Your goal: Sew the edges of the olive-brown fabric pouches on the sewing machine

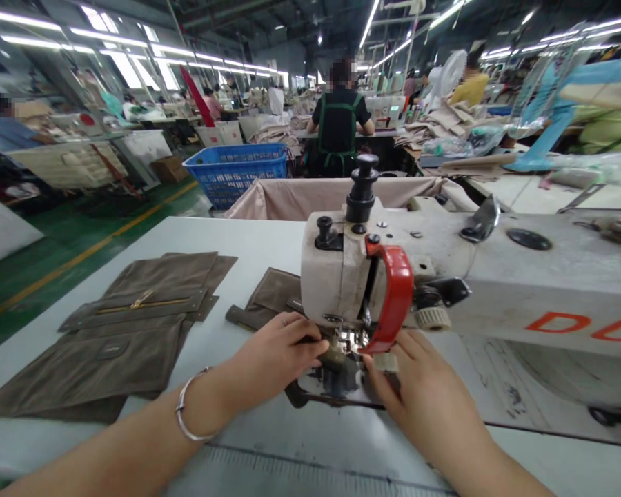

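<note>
At the white sewing machine (336,276), my left hand (284,348) is closed on the edge of a dark olive-brown fabric piece (334,359), just left of the presser foot (349,339). The rest of that piece (274,293) lies flat behind my fingers, partly covered by the machine head. My right hand (419,373) is right of the presser foot, its thumb stretched toward it and apart from the other fingers. Those fingertips are partly hidden behind the red guard (398,297). Whether they touch fabric cannot be seen.
Stacked brown fabric panels (145,317), one with a brass zipper (142,300), lie on the left of the white table (228,428). A fabric-lined bin (310,197) and blue basket (238,169) stand beyond. Farther back a person in a green apron (339,124) sits.
</note>
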Motion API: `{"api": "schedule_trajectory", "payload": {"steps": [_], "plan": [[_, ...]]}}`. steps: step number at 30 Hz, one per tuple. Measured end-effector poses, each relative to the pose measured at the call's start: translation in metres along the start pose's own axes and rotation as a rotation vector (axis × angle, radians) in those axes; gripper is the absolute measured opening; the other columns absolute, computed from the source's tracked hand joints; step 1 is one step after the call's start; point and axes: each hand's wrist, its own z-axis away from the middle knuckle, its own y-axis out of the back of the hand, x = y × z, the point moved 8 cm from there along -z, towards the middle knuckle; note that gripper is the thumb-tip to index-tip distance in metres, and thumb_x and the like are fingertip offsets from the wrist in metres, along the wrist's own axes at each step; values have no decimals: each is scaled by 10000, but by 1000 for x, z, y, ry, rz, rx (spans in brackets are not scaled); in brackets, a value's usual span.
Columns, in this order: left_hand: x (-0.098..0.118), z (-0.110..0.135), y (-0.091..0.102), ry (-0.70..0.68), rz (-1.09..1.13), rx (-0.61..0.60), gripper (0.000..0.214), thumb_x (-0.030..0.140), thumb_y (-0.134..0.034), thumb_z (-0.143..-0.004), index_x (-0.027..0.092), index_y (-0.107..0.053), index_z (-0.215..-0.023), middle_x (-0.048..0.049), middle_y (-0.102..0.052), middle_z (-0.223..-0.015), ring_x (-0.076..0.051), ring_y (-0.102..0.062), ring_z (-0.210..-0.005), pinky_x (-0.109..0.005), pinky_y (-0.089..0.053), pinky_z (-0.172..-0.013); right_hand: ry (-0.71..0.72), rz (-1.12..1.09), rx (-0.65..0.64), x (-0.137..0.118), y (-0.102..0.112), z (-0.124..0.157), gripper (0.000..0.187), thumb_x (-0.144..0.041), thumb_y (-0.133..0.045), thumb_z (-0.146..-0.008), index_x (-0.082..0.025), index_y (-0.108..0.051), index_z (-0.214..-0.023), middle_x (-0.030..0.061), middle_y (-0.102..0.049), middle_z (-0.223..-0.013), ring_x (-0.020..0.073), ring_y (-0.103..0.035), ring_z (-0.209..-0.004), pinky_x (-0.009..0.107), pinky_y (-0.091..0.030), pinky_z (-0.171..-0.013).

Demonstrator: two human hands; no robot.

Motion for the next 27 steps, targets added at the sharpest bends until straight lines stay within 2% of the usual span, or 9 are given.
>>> {"api": "schedule_trajectory", "payload": {"steps": [3, 5, 7, 10, 13, 19, 24, 27], "plan": [[1, 1, 3, 0, 66, 36, 196, 186, -475, -1017, 145, -645, -1108, -51, -718, -1055, -167, -642, -1015, -321, -509, -946, -37, 87, -57, 9, -5, -2, 77, -179, -557, -926, -171, -619, -881, 92, -606, -892, 296, -549, -889, 481, -498, -781], [3, 1, 4, 33, 99, 52, 183, 192, -497, -1010, 144, -663, -1070, -43, -730, -1062, -158, -655, -1015, -310, -507, -965, -51, 126, -97, 11, -9, -2, 181, -202, -553, -938, -185, -608, -766, 78, -588, -800, 297, -547, -843, 485, -497, -753], [6, -1, 4, 68, 124, 57, 179, 213, -518, -1005, 156, -682, -1046, -31, -739, -1062, -149, -665, -1008, -299, -510, -972, -35, 107, -97, 7, -10, -3, 210, -200, -561, -934, -186, -609, -731, 74, -585, -769, 292, -544, -825, 487, -495, -756], [15, -5, 2, 46, 148, 63, 191, 185, -502, -1010, 165, -691, -1029, -19, -744, -1064, -133, -674, -999, -272, -513, -966, 78, -68, -56, -9, -10, -2, 74, -147, -591, -909, -171, -660, -920, 83, -647, -923, 275, -562, -895, 451, -508, -805], [21, -7, 0, 31, 149, 82, 177, 159, -508, -1002, 152, -684, -1022, -17, -746, -1038, -132, -680, -965, -260, -514, -952, 153, -198, -57, -20, -14, 0, 198, -86, -571, -913, -192, -651, -1060, 68, -674, -1015, 247, -590, -929, 398, -533, -811], [10, -3, -3, 184, 210, 143, 147, 212, -564, -980, 182, -708, -975, -8, -750, -983, -155, -667, -897, -293, -533, -890, 89, -159, -68, -20, -21, -2, 211, -71, -570, -879, -191, -665, -1025, 86, -681, -987, 279, -621, -901, 454, -564, -775], [4, -9, -7, 243, 272, 87, 138, 157, -596, -952, 209, -724, -968, 10, -759, -964, -152, -685, -910, -294, -532, -910, 105, -70, -29, -21, -21, -5, 248, -72, -561, -870, -187, -682, -1052, 102, -697, -992, 273, -653, -858, 422, -584, -730], [-2, -14, -7, 260, 279, 97, 124, 144, -617, -932, 203, -724, -953, 6, -761, -957, -162, -690, -928, -300, -536, -915, 126, -32, 11, -20, -20, -6, 247, -66, -555, -871, -178, -698, -1039, 110, -711, -991, 277, -663, -837, 422, -591, -714]]}}
